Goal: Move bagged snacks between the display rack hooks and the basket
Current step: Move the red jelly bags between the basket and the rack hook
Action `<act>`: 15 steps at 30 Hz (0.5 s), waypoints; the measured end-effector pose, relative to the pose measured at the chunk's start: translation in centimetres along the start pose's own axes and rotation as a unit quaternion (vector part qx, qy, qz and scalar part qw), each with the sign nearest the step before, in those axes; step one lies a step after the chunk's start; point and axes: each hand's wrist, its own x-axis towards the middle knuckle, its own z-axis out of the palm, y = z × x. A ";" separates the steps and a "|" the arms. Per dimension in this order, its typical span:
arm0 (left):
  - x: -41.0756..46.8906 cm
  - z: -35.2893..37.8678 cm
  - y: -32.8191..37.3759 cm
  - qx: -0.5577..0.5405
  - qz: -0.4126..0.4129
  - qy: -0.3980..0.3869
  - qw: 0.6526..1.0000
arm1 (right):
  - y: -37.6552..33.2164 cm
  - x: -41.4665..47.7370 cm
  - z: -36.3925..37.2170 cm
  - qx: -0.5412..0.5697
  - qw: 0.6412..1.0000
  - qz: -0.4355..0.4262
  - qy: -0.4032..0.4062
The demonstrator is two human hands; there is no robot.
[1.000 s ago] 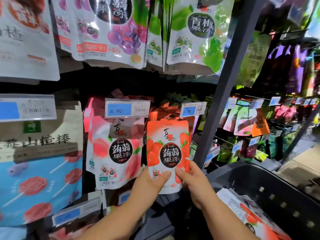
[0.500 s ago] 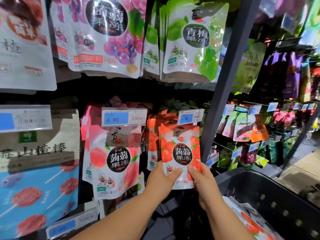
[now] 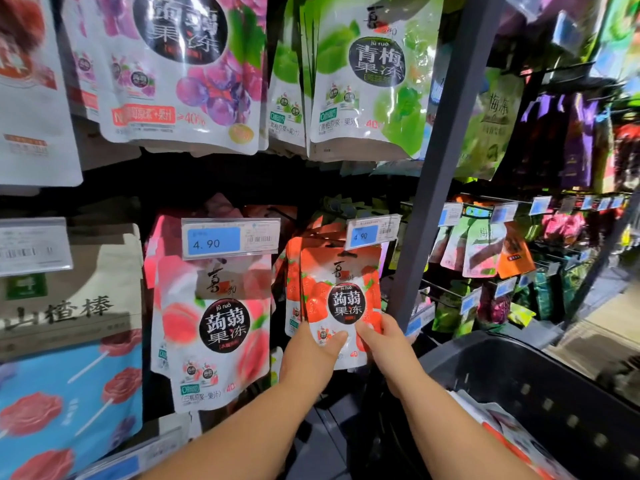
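Both hands up at the rack. Left hand (image 3: 311, 355) and right hand (image 3: 384, 344) each pinch a lower corner of the bag (image 3: 341, 282), thumbs on its front, fingers closed on it.

The two-corner hold probably keeps the limp pouch flat and steers its top edge. The top sits just under the price tag (image 3: 372, 233). The hook is hidden behind the tag, so I cannot tell if the bag is threaded.

Bag upright, in front of a stack (image 3: 292, 282) of the same kind, right of the peach bag (image 3: 214, 317).

Look: glossy white pouch, red strawberries, round black label with white characters.

Basket (image 3: 519, 386) low right, more packs (image 3: 502, 427) inside. Likely restocking.
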 end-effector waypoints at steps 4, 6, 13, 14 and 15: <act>0.4 0.3 -1.8 0.030 -0.026 0.001 0.999 | -0.5 -0.4 0.0 -0.079 0.997 0.001 0.000; 0.2 0.4 -2.4 0.037 -0.032 -0.001 0.999 | -0.9 -0.5 -0.3 -0.162 0.987 0.013 -0.006; -1.0 1.7 -3.9 -0.043 -0.172 -0.094 0.980 | -2.1 -1.7 -2.6 -0.346 0.938 0.018 -0.024; -1.3 1.9 -3.7 -0.078 -0.202 -0.113 0.970 | -2.0 -1.9 -3.1 -0.362 0.932 0.008 -0.022; -1.8 2.2 -3.3 -0.109 -0.222 -0.126 0.961 | -2.0 -2.1 -3.6 -0.380 0.925 0.001 -0.017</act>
